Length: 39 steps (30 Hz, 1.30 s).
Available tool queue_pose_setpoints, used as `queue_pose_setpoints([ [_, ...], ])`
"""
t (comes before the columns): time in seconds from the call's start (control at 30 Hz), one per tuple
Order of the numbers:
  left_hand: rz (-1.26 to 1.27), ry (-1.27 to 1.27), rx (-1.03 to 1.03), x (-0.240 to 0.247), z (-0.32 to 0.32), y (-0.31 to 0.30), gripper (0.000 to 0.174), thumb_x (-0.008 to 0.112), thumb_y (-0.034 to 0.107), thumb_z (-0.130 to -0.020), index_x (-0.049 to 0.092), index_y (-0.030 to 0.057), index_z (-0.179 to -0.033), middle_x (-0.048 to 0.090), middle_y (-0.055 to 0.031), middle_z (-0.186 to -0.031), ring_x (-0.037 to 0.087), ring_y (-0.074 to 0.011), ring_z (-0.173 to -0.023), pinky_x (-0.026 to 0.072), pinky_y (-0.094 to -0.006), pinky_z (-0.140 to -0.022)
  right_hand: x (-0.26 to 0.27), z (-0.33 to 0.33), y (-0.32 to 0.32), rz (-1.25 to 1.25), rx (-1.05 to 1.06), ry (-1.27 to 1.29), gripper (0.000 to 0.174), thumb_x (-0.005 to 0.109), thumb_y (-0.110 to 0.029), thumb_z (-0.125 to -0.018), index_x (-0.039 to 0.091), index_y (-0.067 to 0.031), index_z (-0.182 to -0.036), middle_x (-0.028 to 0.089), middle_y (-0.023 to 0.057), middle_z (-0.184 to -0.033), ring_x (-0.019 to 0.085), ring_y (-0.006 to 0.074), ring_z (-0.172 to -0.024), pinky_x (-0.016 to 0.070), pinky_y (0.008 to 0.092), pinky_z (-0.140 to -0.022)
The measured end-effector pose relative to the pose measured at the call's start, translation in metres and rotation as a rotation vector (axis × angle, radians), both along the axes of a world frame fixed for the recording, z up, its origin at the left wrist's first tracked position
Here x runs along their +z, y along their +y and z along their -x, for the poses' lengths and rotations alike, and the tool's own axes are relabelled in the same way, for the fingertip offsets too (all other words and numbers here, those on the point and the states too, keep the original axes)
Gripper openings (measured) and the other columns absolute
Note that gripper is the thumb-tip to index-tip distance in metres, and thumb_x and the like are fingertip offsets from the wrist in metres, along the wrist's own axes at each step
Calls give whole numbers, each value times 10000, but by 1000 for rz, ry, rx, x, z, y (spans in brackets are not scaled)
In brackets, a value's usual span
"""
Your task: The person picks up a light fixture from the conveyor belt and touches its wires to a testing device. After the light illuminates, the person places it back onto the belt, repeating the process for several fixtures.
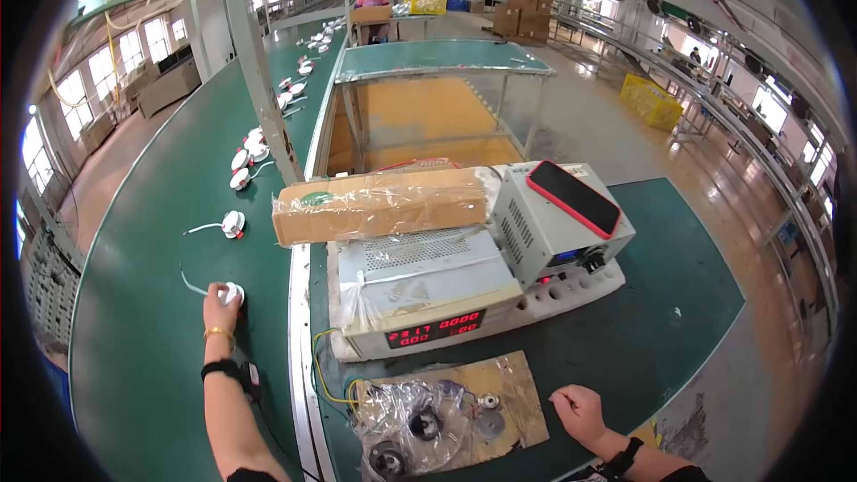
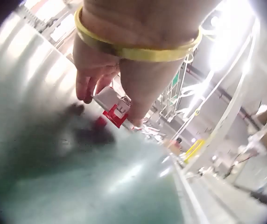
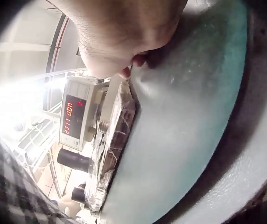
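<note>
On the green belt at left, my left hand (image 1: 220, 312) grips a small round white downlight (image 1: 234, 293) by its edges, thumb and fingers around it. A loose cable (image 1: 189, 282) trails from it to the left. The left wrist view shows the white downlight body (image 2: 108, 97) with a red tab (image 2: 117, 116), held close over the belt. My right hand (image 1: 582, 412) rests on the green table beside a wooden test board (image 1: 527, 393), its fingers loosely curled in and nothing visible in them. In the right wrist view, its fingertips (image 3: 139, 59) show beneath the palm.
Another downlight (image 1: 233, 224) lies farther up the belt, with several more beyond. A power meter (image 1: 437, 328) with red digits, a cardboard box (image 1: 384, 205) and a grey supply unit (image 1: 527, 223) carrying a red-cased phone (image 1: 574, 199) stand ahead. A metal post (image 1: 259, 62) rises beside the belt.
</note>
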<state>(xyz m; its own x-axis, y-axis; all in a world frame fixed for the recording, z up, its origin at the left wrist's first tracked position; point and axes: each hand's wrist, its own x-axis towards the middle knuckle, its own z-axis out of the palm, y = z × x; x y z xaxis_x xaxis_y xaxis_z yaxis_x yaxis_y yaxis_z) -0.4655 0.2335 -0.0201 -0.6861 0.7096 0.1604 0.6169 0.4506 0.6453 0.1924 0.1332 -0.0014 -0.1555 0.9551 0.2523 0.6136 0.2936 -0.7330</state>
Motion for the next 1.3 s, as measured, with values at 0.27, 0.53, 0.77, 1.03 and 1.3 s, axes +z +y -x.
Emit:
queue_pose_setpoints([
  [0.27, -450, -291, -686, 147, -225, -173, 420, 707, 19, -723, 496, 52, -1084, 581, -101, -1053, 579, -184, -942, 502, -323, -767, 65, 25, 5, 238, 132, 315, 198, 545, -122, -911, 644, -7, -1039, 659, 89, -860, 593, 116, -708, 471, 253, -632],
  [0.53, -154, -25, -1450, 135, -411, -225, 486, 766, 165, -711, 535, 64, -1126, 590, -144, -1116, 572, -337, -1012, 470, -388, -882, 132, 70, -42, 221, 672, 484, 279, 477, -54, -927, 591, -9, -1178, 673, 89, -1017, 635, 137, -904, 492, 265, -797],
  [0.77, -142, -35, -1471, 127, -435, -233, 508, 751, 158, -714, 510, 61, -1151, 582, -153, -1075, 582, -343, -973, 482, -399, -850, 129, 33, -72, 104, 618, 463, 239, 515, -153, -938, 619, -11, -1100, 674, 83, -851, 634, 155, -764, 496, 268, -682],
  [1.03, -54, 160, -1598, 115, -449, -236, 536, 733, 146, -716, 504, 79, -1195, 550, -104, -1136, 532, -309, -1081, 480, -374, -892, 100, 31, -81, 503, 644, 562, 215, 526, -172, -948, 633, 14, -943, 561, -16, -687, 469, 33, -568, 383, 189, -496],
  [1.3, -183, -337, -1051, 134, -430, -233, 128, 692, 101, -811, 645, 33, -908, 638, -86, -987, 610, -187, -938, 493, -295, -789, 103, 37, -79, 240, 481, 385, 178, 560, -160, -913, 610, 8, -947, 627, 73, -750, 570, 102, -663, 456, 258, -591],
])
